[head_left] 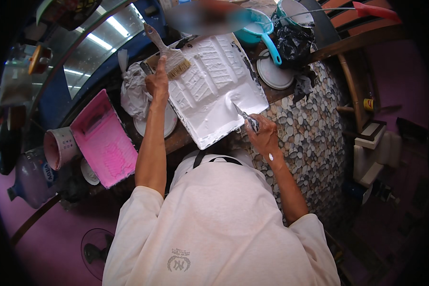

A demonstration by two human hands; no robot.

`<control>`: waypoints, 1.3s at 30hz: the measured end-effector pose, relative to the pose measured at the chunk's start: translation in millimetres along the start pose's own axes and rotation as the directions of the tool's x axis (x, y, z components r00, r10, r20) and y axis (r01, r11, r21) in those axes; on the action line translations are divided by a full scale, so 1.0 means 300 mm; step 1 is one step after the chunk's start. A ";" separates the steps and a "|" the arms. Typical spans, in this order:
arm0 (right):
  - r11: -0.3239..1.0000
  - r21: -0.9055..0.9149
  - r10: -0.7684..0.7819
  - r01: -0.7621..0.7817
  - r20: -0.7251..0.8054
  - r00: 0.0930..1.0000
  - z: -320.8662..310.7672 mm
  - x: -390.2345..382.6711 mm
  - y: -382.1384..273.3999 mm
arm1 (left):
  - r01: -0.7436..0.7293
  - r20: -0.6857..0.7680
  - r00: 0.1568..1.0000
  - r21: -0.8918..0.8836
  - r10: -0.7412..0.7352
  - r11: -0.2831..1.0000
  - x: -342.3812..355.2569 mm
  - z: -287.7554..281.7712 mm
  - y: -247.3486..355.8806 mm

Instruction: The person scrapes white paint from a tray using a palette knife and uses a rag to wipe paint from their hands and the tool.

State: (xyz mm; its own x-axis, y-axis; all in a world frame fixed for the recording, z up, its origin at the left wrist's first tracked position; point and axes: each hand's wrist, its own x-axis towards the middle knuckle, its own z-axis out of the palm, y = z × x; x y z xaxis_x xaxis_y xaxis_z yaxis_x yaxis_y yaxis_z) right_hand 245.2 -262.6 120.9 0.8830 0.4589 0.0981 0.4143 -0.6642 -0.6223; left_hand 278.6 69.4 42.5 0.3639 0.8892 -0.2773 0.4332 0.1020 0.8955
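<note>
A paint tray (209, 119) with ribbed slopes, coated in white paint, lies tilted in front of me. My left hand (158, 85) is closed at its left edge, its thumb stretched up against a wide paintbrush (171, 58). The brush rests over the tray's upper left corner, pale bristles toward the white paint. My right hand (263, 133) grips a paint-smeared putty knife (248, 119) at the tray's lower right side. Its blade touches the paint in the deep end. A white paint spot marks my right wrist.
Left of the tray are a pink paint tray (102, 143), a pink-stained bucket (60, 148), a water jug (33, 178) and a crumpled plastic bag (135, 90). Beyond the tray's right side stand a turquoise dipper (257, 28), a white lid (274, 71) and a black bag (293, 45).
</note>
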 end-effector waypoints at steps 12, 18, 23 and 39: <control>1.000 0.027 0.004 -0.005 0.035 0.999 0.059 -0.049 -0.111 | 0.010 -0.005 1.000 0.057 -0.010 0.998 0.011 0.010 -0.017; 0.999 0.043 -0.003 -0.002 0.122 0.992 0.088 -0.073 -0.165 | 0.040 0.059 0.998 -0.033 -0.038 0.999 0.012 -0.005 -0.010; 0.993 0.113 -0.048 0.030 0.161 0.986 0.104 -0.083 -0.199 | 0.084 0.019 0.996 0.086 -0.086 0.993 -0.016 -0.007 0.026; 0.980 0.200 -0.028 -0.016 0.213 0.977 0.140 -0.033 -0.205 | 0.106 0.124 0.987 -0.043 -0.100 0.993 0.005 -0.005 0.007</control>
State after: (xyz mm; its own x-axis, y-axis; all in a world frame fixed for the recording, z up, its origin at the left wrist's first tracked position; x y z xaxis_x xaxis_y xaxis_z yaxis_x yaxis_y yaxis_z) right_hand 201.7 -201.6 125.6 0.8040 0.5924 -0.0523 0.3478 -0.5397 -0.7667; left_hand 278.8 71.7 44.6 0.4182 0.8123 -0.4066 0.4334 0.2150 0.8752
